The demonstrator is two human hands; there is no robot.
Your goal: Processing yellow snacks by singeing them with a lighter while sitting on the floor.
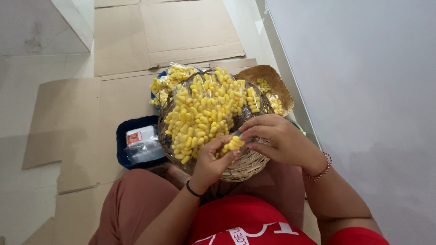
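Right now my left hand [212, 159] is curled around a small clear packet of yellow snack pieces [234, 144], gripping it from below, while my right hand [278, 138] pinches the top of the same packet between fingertips and thumb, just over the near rim of the wicker basket [245, 169] on my lap. Judging by the basket, plenty remains: it is heaped with loose yellow snack pieces [204, 109] on a clear plastic liner, and the heap looks barely dented. Some work looks done, though: filled clear bags [169, 81] lie piled just behind the basket on the left, and a few more bagged pieces sit in a shallow woven tray [272, 81] behind on the right. A dark blue tray [122, 143] beside the basket holds what look like plastic wrappers and a small box. Flattened cardboard sheets [181, 31] cover the floor beyond. Whether the packet in my hands is already closed I cannot tell.
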